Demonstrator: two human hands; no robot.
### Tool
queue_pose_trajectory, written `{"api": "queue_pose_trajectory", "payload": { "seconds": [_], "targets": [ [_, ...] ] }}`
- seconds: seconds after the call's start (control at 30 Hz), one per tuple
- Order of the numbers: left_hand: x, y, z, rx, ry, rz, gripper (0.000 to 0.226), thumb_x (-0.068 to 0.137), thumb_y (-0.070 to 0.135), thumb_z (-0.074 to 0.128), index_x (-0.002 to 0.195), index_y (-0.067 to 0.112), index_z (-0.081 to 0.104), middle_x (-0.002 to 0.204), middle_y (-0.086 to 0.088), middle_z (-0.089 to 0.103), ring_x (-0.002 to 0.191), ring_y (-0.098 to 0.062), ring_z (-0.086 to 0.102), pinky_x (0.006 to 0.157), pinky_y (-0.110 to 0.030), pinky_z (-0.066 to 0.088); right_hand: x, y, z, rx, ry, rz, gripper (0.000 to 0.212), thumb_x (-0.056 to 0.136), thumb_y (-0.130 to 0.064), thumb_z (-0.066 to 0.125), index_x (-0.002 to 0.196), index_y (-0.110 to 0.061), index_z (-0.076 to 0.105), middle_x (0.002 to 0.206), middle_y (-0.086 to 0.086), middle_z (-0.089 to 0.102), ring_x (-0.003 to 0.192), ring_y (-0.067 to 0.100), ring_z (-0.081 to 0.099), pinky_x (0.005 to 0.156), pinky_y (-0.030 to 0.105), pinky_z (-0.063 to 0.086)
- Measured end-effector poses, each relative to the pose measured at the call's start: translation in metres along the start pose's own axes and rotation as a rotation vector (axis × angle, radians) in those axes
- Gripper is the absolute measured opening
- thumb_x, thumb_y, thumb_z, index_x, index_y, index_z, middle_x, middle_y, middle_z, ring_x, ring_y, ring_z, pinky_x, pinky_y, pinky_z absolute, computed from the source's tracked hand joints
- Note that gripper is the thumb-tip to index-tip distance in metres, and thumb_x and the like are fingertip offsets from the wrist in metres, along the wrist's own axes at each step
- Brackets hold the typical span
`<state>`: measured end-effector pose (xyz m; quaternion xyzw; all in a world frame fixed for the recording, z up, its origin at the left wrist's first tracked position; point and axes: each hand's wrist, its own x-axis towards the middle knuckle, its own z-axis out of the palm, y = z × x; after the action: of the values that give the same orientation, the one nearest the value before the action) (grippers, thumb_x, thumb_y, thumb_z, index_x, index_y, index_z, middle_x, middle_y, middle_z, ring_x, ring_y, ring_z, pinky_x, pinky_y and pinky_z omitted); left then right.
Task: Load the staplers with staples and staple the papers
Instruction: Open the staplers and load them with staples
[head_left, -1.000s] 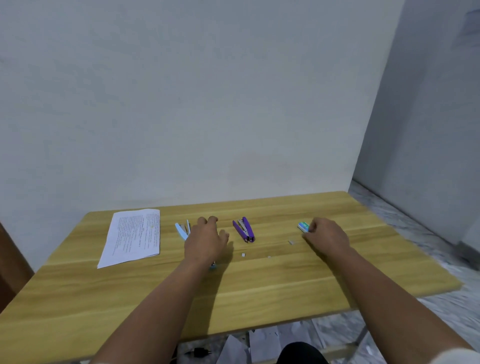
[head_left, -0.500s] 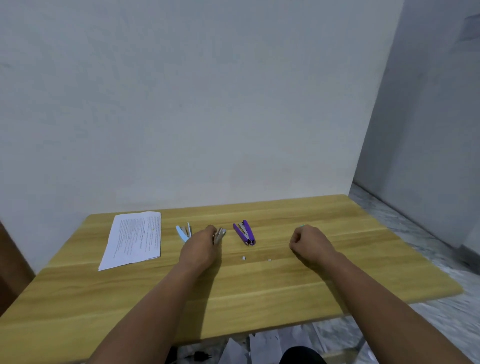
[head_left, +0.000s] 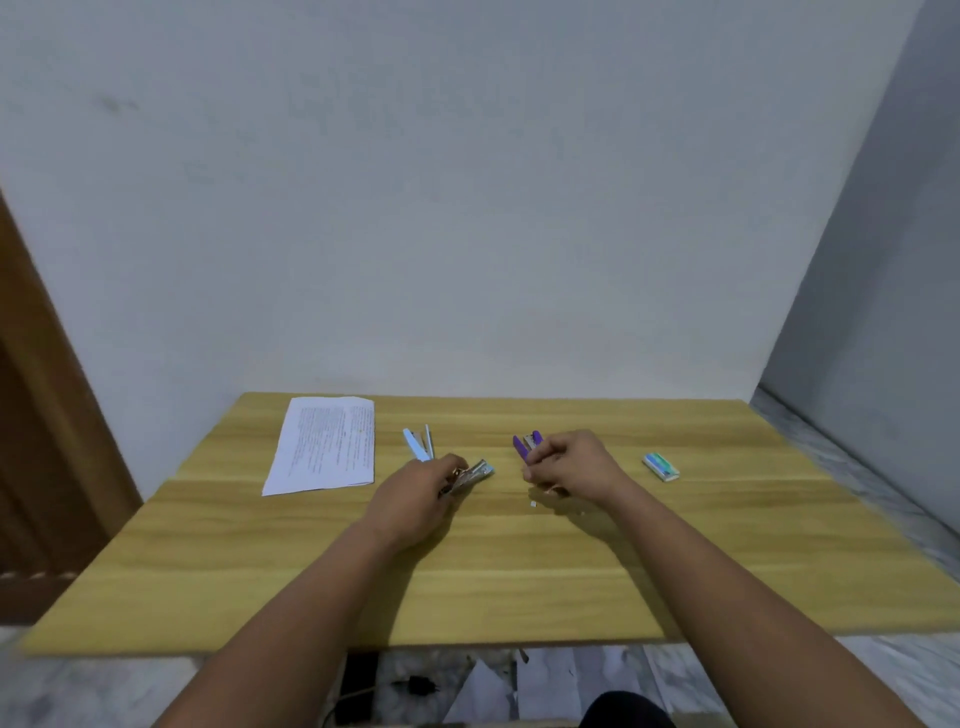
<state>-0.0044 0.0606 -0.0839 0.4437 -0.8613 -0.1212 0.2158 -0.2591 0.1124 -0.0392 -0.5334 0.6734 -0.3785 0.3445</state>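
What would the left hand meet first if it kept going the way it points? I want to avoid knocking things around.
Probably the purple stapler: the left hand holds a silvery stapler aimed up-right towards it, though depth is unclear.

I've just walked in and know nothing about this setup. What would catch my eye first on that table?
Two bare hands meet at the middle of the light wooden table: the left hand grips a small silvery metal stapler, and the right hand is curled just in front of an opened purple stapler. A printed white paper sheet lies far left, a light blue opened stapler beside it, and a small green-blue staple box to the right.
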Motion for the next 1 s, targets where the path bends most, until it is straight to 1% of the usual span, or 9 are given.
{"api": "queue_pose_trajectory", "payload": {
  "seconds": [0.13, 0.23, 0.33, 0.43, 0.53, 0.6, 0.8, 0.9, 1.0],
  "targets": [
    [-0.005, -0.004, 0.003, -0.077, 0.05, 0.061, 0.025, 0.099, 0.031, 0.063, 0.124, 0.026, 0.064, 0.11, 0.001, 0.071, 0.099, -0.021, 0.064, 0.082, -0.038, 0.053, 0.004, -0.011, 0.029, -0.108, -0.062, -0.116, 0.007, 0.087, 0.002, 0.082, 0.09, -0.003, 0.079, 0.064, -0.001, 0.069, 0.05, 0.007, 0.061, 0.047, 0.025, 0.053],
    [-0.006, -0.006, 0.006, -0.123, 0.072, 0.082, 0.017, 0.096, 0.029, 0.065, 0.113, 0.024, 0.065, 0.1, 0.001, 0.073, 0.092, -0.021, 0.065, 0.077, -0.036, 0.052, 0.006, -0.018, 0.047, -0.205, -0.108, -0.217, 0.012, 0.091, -0.005, 0.078, 0.087, -0.016, 0.078, 0.062, -0.014, 0.067, 0.053, -0.004, 0.059, 0.055, 0.017, 0.048],
    [-0.008, -0.009, 0.008, -0.166, 0.091, 0.087, 0.015, 0.095, 0.029, 0.067, 0.109, 0.024, 0.064, 0.096, 0.003, 0.073, 0.087, -0.019, 0.064, 0.075, -0.038, 0.054, 0.005, -0.019, 0.061, -0.204, -0.11, -0.238, 0.015, 0.094, -0.006, 0.075, 0.087, -0.02, 0.074, 0.077, -0.006, 0.072, 0.062, -0.004, 0.063, 0.065, 0.017, 0.051],
    [-0.009, -0.013, 0.009, -0.169, 0.097, 0.111, 0.013, 0.096, 0.03, 0.067, 0.107, 0.025, 0.062, 0.095, 0.004, 0.071, 0.085, -0.016, 0.062, 0.074, -0.035, 0.053, 0.005, -0.012, 0.071, -0.212, -0.121, -0.219, 0.017, 0.095, -0.008, 0.073, 0.086, -0.023, 0.074, 0.083, 0.005, 0.076, 0.065, 0.001, 0.065, 0.064, 0.02, 0.053],
    [-0.007, -0.018, 0.011, -0.156, 0.112, 0.16, 0.012, 0.096, 0.028, 0.067, 0.107, 0.025, 0.064, 0.097, 0.007, 0.064, 0.086, -0.011, 0.059, 0.074, -0.029, 0.051, 0.007, -0.011, 0.074, -0.3, -0.124, -0.249, 0.015, 0.096, -0.02, 0.075, 0.086, -0.031, 0.074, 0.088, -0.004, 0.077, 0.076, 0.011, 0.071, 0.068, 0.025, 0.056],
    [-0.006, -0.021, 0.011, -0.158, 0.103, 0.176, 0.013, 0.095, 0.028, 0.067, 0.108, 0.026, 0.065, 0.097, 0.008, 0.063, 0.085, -0.01, 0.058, 0.074, -0.028, 0.05, 0.01, -0.01, 0.074, -0.306, -0.128, -0.241, 0.018, 0.096, -0.021, 0.075, 0.084, -0.034, 0.073, 0.089, -0.008, 0.076, 0.076, 0.013, 0.072, 0.068, 0.028, 0.057],
    [-0.004, -0.026, 0.011, -0.187, 0.098, 0.194, 0.013, 0.094, 0.029, 0.069, 0.107, 0.026, 0.066, 0.091, 0.008, 0.065, 0.082, -0.009, 0.059, 0.073, -0.029, 0.052, 0.017, -0.011, 0.071, -0.22, -0.212, -0.215, 0.025, 0.095, -0.011, 0.075, 0.079, -0.03, 0.076, 0.083, -0.003, 0.073, 0.062, -0.004, 0.064, 0.06, 0.012, 0.05],
    [-0.005, -0.026, 0.012, -0.214, 0.107, 0.189, 0.014, 0.094, 0.029, 0.071, 0.108, 0.027, 0.068, 0.092, 0.008, 0.067, 0.082, -0.009, 0.06, 0.073, -0.028, 0.052, 0.025, -0.014, 0.072, -0.286, -0.241, -0.227, 0.018, 0.092, -0.018, 0.081, 0.082, -0.033, 0.079, 0.085, -0.003, 0.077, 0.068, 0.0, 0.064, 0.066, 0.019, 0.052],
    [-0.006, -0.025, 0.012, -0.237, 0.113, 0.184, 0.014, 0.094, 0.029, 0.071, 0.107, 0.027, 0.068, 0.093, 0.008, 0.069, 0.084, -0.009, 0.062, 0.074, -0.028, 0.053, 0.029, -0.015, 0.071, -0.311, -0.284, -0.22, 0.008, 0.089, -0.022, 0.084, 0.091, -0.029, 0.083, 0.091, 0.0, 0.079, 0.075, 0.006, 0.065, 0.073, 0.027, 0.054]
  ]
}}
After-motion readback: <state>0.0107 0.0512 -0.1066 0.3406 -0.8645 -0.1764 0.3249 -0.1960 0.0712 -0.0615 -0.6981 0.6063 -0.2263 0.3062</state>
